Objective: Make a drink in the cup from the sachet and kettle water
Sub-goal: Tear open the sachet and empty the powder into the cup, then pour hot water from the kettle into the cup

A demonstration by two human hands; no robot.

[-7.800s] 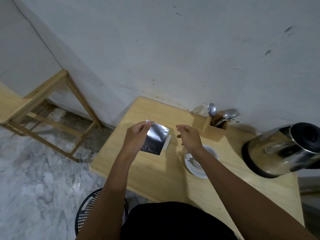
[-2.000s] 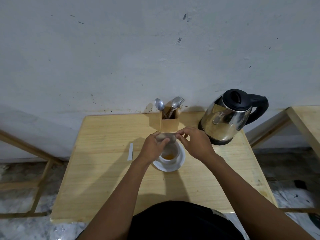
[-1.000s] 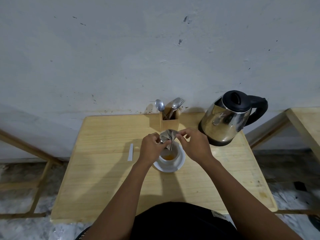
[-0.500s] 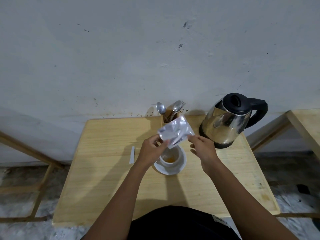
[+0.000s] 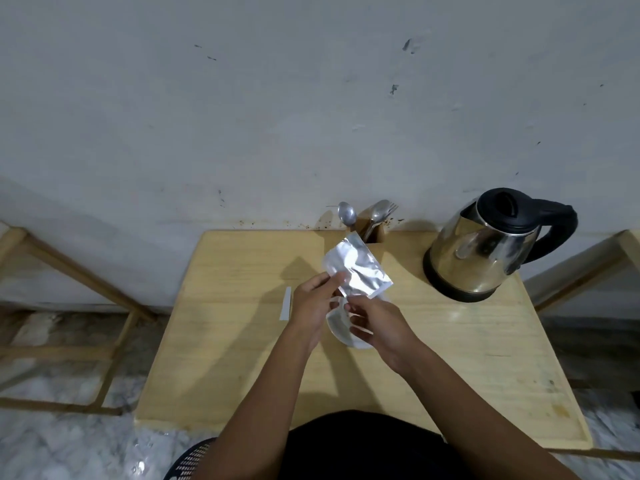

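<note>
The left hand (image 5: 313, 299) pinches the lower corner of the crumpled silver foil sachet (image 5: 353, 268), raised just above both hands. It looks emptied, so setting it aside clear of the white cup on its saucer (image 5: 341, 329) would be wise before reaching right for the steel kettle with black handle (image 5: 485, 244). The right hand (image 5: 375, 322) hovers over the cup, fingers loosely curled, grasping nothing I can see.
</note>
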